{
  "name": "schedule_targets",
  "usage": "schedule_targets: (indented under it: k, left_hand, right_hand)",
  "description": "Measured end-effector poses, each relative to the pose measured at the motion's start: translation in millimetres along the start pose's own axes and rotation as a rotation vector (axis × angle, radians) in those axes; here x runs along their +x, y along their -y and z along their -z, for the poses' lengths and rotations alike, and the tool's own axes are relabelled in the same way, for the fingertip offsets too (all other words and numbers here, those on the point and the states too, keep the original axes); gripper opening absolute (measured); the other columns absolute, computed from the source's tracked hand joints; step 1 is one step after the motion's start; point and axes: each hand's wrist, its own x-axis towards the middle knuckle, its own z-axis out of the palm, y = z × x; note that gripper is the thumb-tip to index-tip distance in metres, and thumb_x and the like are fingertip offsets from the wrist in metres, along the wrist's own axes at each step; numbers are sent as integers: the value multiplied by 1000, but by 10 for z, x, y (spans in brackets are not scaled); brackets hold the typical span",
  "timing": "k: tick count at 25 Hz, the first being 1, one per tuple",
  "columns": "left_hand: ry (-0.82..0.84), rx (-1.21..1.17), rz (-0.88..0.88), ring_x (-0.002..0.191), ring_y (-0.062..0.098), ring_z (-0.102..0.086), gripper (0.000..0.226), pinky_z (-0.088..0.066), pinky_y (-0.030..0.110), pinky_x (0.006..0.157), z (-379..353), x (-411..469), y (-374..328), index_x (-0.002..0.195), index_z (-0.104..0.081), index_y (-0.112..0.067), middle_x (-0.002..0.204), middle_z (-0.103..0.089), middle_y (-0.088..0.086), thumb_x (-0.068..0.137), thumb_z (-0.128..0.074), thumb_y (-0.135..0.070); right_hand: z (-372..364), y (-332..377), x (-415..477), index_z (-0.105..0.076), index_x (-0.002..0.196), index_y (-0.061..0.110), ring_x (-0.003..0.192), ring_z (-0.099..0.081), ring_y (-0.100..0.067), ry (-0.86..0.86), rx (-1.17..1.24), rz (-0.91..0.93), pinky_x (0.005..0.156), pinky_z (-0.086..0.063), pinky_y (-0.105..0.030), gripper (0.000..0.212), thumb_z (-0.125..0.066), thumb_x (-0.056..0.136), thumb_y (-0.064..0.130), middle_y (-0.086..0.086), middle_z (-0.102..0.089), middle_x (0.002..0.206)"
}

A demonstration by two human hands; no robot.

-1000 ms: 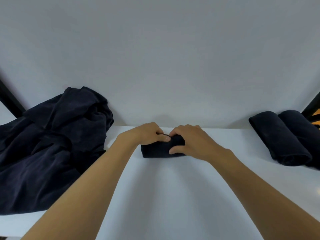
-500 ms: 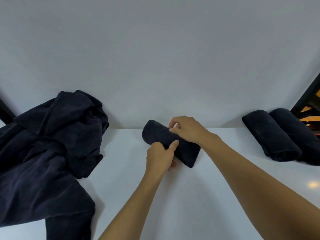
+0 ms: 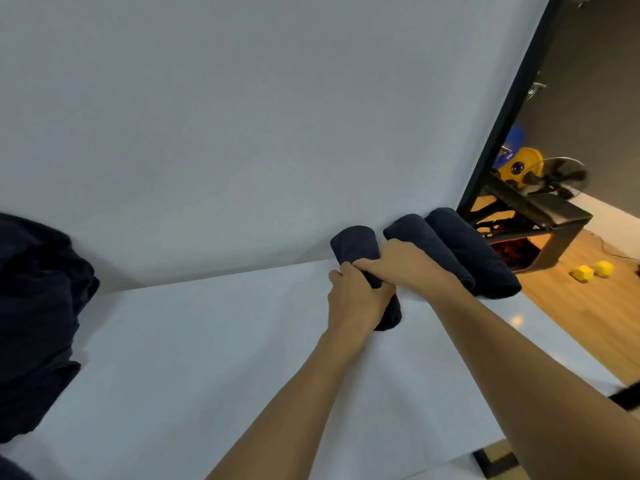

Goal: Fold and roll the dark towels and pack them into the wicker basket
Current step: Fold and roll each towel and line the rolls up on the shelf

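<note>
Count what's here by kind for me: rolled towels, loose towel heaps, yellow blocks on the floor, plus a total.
Rolled dark towels: 3, the leftmost gripped by left hand and right hand
Heap of loose dark towels: 1
Yellow blocks on the floor: 2
Total: 6

I see dark rolled towel (image 3: 353, 245) lying angled | two more rolls (image 3: 460, 244) touching, just right of it | loose towel heap (image 3: 34, 306) far left

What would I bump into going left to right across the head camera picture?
A heap of unfolded dark towels → held rolled towel → second rolled towel → third rolled towel → yellow blocks on the floor.
</note>
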Motion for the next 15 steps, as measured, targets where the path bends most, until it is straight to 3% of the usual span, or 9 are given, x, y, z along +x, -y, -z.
schedule_targets:
  k: [3,5,6,8,11,14,15]
  left_hand:
    - [-5,-39,-8,88,25,-55,50,-44,30,72,-318,161,-232,120,-45,-7,116,-43,8,87,-63,-40]
    - [-25,-25,-38,92,29,-56,41,-47,34,77,-483,231,-307,117,-47,-6,118,-45,12,90,-58,-35]
    - [-28,0,-49,96,31,-56,40,-47,36,83,-536,252,-313,118,-47,-6,119,-45,13,91,-55,-35]
    - [-49,126,-70,105,31,-50,42,-39,40,94,-592,239,-272,122,-46,-9,121,-46,11,93,-48,-39]
    - [-31,367,-128,112,31,-43,52,-31,46,98,-517,213,-198,127,-44,-12,122,-46,11,96,-34,-53]
    - [152,386,-118,118,34,-41,92,-32,49,100,-314,184,-164,127,-47,-14,126,-45,14,77,-7,-81]
    - [184,347,-131,116,35,-42,95,-34,50,101,-224,135,-169,125,-49,-16,122,-46,13,75,-6,-84]
  right_hand:
    - [140,-207,109,-64,102,10,76,-62,-20,-85,-117,25,59,-43,-29,34,-53,90,40,-4,-65,84]
    - [173,-334,151,-54,130,18,96,-60,-27,-167,-198,104,68,-44,-33,40,-51,94,35,-9,-58,116]
    - [178,-377,168,-51,135,22,102,-58,-28,-191,-223,145,70,-43,-34,41,-51,96,34,-10,-51,125]
    - [167,-406,185,-56,133,25,107,-55,-28,-207,-259,189,71,-42,-34,37,-50,97,33,-9,-45,130]
    - [163,-362,228,-60,126,23,110,-52,-28,-183,-298,155,72,-43,-36,32,-49,97,31,-7,-44,130]
    - [196,-300,266,-60,123,17,110,-49,-31,-129,-383,110,71,-42,-38,31,-50,96,27,-11,-41,126]
    - [215,-267,248,-58,125,15,111,-48,-33,-132,-395,99,70,-41,-38,32,-51,96,26,-12,-40,126]
